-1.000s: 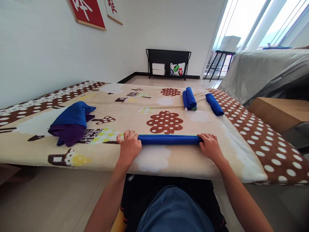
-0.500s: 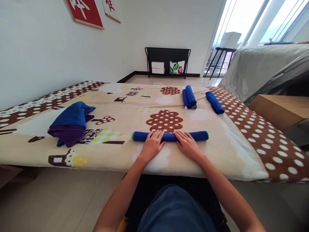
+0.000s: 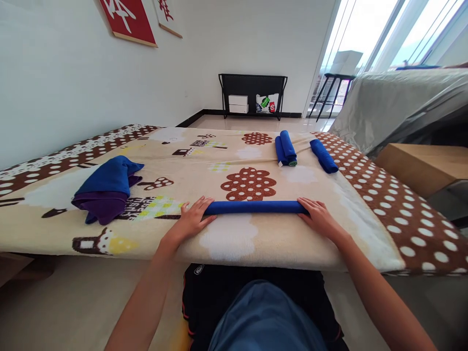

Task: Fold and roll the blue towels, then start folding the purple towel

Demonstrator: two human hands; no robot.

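Note:
A long blue towel rolled into a thin tube lies across the near part of a patterned blanket. My left hand rests flat over the roll's left end, fingers stretched out. My right hand lies flat over its right end, fingers also extended. Both palms press on the roll without gripping it.
A loose pile of blue and purple towels sits at the left. Two short blue rolls and a third lie at the far right. A covered couch and a wooden table stand to the right.
My hands slid from the roll's middle outward to its two ends. The roll looks slightly tighter and its green end caps are now covered.

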